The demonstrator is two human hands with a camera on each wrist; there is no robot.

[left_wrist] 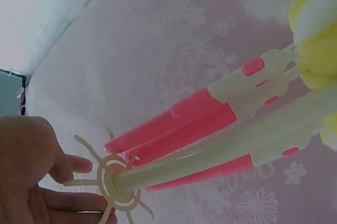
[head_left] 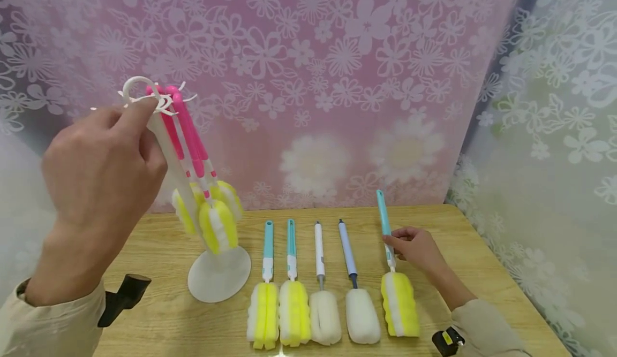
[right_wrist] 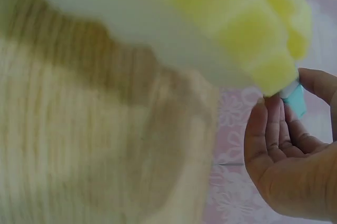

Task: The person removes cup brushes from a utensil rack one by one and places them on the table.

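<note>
1. A pink flowered curtain backs the wooden surface, and a pale flowered curtain runs along its right side
2. Between the stand and the held brush lies a row: first teal brush, second teal brush, white brush, lavender brush; the two teal ones have yellow-and-white sponges, the others plain white
3. Pink-handled brushes with yellow-and-white sponges hang around the stand's pole, crowding it
4. The left hand pinches the top of the white stand by its pronged hook wheel, thumb and finger closed on it
5. The right hand pinches the held teal brush on the lower handle, at the right end of the row
6. The held brush's long axis runs away from the person, handle tip toward the pink curtain and slightly left, sponge nearest the person
7. The stand's pole slants in the head view, top to the upper left, round base at lower right; whether that base touches the surface I cannot tell
</note>
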